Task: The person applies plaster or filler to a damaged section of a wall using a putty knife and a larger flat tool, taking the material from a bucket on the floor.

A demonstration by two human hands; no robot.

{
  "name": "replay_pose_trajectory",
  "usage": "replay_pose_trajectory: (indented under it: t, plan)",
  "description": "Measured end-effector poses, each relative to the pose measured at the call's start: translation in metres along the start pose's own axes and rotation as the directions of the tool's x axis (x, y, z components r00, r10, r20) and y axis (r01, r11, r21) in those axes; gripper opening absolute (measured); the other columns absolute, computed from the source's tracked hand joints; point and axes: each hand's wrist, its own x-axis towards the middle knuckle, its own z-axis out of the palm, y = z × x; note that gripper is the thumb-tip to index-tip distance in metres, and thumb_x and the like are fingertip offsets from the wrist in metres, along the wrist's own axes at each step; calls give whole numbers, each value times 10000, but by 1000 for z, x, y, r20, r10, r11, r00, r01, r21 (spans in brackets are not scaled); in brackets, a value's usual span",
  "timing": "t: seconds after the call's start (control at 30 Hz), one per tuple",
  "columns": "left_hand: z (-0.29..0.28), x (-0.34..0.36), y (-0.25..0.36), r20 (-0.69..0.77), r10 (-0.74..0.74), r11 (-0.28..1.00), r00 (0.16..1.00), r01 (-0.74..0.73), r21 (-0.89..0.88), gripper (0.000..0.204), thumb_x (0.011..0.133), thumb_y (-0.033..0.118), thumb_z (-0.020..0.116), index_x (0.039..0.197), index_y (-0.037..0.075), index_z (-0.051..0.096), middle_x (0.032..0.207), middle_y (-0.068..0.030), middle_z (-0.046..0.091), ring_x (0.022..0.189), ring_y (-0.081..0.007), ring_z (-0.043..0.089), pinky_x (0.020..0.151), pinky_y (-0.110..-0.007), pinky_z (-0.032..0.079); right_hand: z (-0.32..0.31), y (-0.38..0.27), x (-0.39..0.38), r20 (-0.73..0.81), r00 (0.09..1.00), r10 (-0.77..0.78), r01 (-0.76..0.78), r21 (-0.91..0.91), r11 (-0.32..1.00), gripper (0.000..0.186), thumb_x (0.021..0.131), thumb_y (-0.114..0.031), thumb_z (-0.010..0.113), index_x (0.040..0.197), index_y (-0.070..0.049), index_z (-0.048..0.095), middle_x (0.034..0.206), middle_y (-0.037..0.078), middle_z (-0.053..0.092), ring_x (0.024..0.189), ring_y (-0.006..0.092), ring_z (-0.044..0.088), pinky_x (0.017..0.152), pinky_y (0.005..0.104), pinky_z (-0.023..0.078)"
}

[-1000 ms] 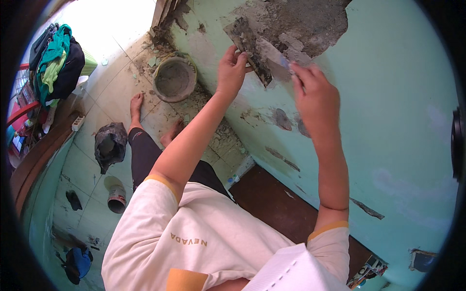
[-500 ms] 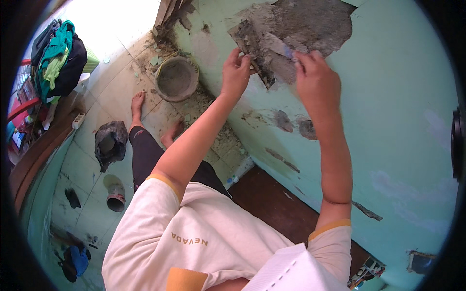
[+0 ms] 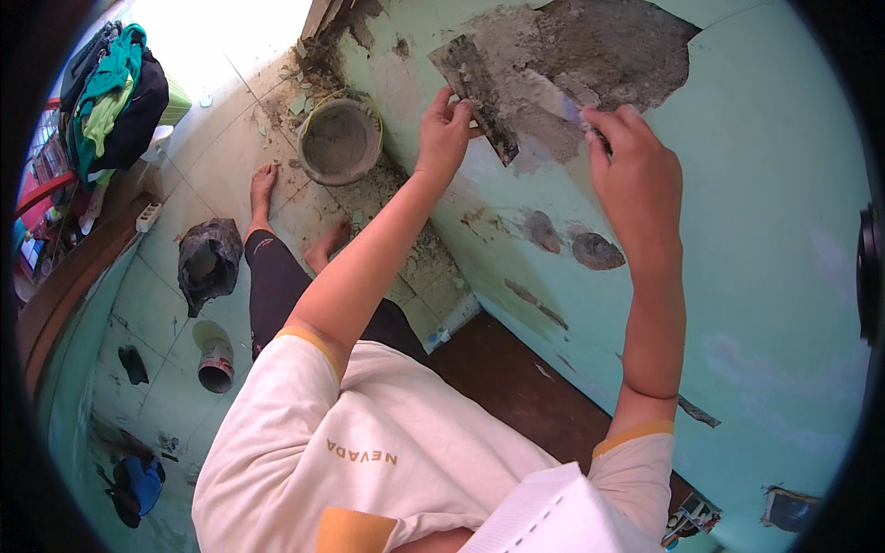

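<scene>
1. From where I stand, the person's left hand [image 3: 444,138] has its grip pinched on the lower edge of a dark, flat board [image 3: 472,92], fingers and thumb closed on it.
2. The right hand [image 3: 641,175] has its grip wrapped round the handle of a scraper [image 3: 559,98], its pale blade pointing toward the board.
3. Both tools are up in front of the rough grey patch [image 3: 636,55] on the green wall [image 3: 765,230]; I cannot tell whether the board touches it.
4. Grey paste clings to the board's face, just beside the blade.
5. Below, a round bucket [image 3: 341,178] with grey mix inside stands on the tiled floor [image 3: 212,152], near the wall's foot, rubble around it.
6. Left of the person's legs lie a crumpled black bag [image 3: 208,249] and an open can [image 3: 215,356].
</scene>
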Motion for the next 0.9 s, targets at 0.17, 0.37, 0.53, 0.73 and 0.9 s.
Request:
replay_pose_trajectory:
  t: [0.17,0.37,0.53,0.73,0.9]
  plan:
    - [-8,5,-6,61,-12,1000,998,13,-12,485,996,134,534,1389,-92,362,1062,-136,633,962,-198,647,797,-356,606,52,5,8,-44,994,-102,96,-118,988,187,882,-147,608,1045,-136,699,941,91,645,780,331,666,671,443,544]
    - [-13,7,-5,-19,-6,1000,1000,6,-11,405,994,124,537,1339,-57,429,1071,-122,632,946,-188,643,791,-345,606,4,15,-5,-63,998,1,-3,-31,1000,211,899,-145,590,1084,-156,691,962,76,655,784,333,670,678,443,546]
    - [-15,9,-7,52,-24,1000,998,24,5,439,990,133,545,1360,-64,413,1109,-138,623,975,-201,642,790,-338,605,41,7,-8,-27,996,-80,79,-44,996,207,891,-154,616,1083,-155,694,974,70,652,791,321,662,674,429,540]
    - [-12,6,-2,-32,-13,1000,999,12,-18,357,990,126,532,1295,-47,465,1070,-123,624,939,-186,641,788,-342,607,24,22,-12,-30,1000,-7,5,-68,998,200,891,-145,604,1073,-141,687,978,75,640,806,328,660,682,440,536]
    - [-15,9,-4,36,6,1000,999,-6,-19,318,986,124,533,1251,-47,487,1040,-112,619,927,-181,640,788,-351,609,18,13,-18,-79,994,-78,85,83,993,212,883,-140,613,1084,-140,679,947,82,632,807,324,662,686,441,536]
